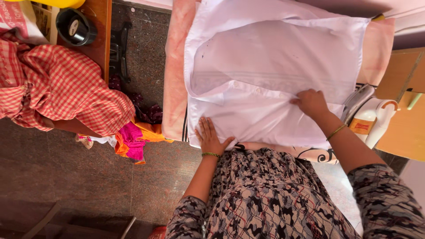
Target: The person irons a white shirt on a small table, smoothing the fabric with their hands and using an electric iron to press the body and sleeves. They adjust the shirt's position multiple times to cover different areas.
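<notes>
**White shirt spread flat under two hands**

White shirt (274,66) lies folded across a pink padded bench (175,79), its button strip running across the middle, as seen from the head camera. The left hand (210,137) rests palm down on the near edge of the shirt, fingers spread and flat, its grip open and holding nothing. The right hand (312,102) is further in, fingers curled onto the cloth at the button strip; its grip pinches a fold of the shirt. Both wrists carry thin bangles. Just beside the right forearm, at the bench's right end, stands a white iron (369,116) on its heel. To the left, well apart from the hands, a red checked cloth (62,88) is heaped over a wooden surface, with pink and orange clothes (133,139) lying below it on the stone floor (66,172). A black round tub (75,27) sits on the wood near the top left.
</notes>
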